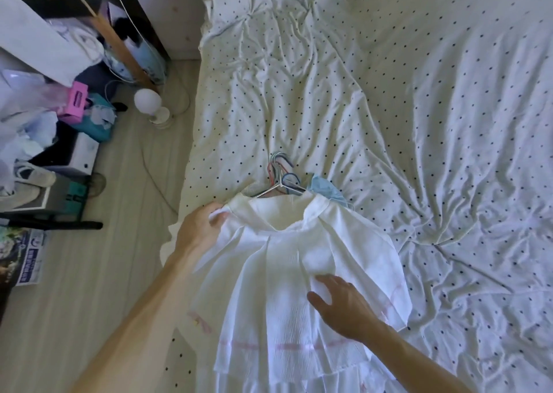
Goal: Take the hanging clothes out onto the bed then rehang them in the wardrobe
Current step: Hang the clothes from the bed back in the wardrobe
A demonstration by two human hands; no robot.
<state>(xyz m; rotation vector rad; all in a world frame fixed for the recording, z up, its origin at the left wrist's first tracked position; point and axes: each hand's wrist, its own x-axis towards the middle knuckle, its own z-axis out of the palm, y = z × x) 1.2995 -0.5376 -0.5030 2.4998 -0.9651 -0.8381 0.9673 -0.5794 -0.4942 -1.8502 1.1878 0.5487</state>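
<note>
A white garment (284, 273) lies on the bed (419, 123) at the 6 o'clock side of the view. It tops a stack whose hangers (281, 177) all point to 12 o'clock, likely so they lift together. The hands are apart. The left hand (203, 228) grips the shoulder at 9 o'clock, seemingly to straighten it. The right hand (344, 306) rests with fingers spread on the cloth at 5 o'clock, steadying it.

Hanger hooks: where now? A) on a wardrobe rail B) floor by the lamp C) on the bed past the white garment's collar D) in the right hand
C: the hanger hooks lie bunched on the dotted sheet, beyond the neckline of the white garment.
</note>
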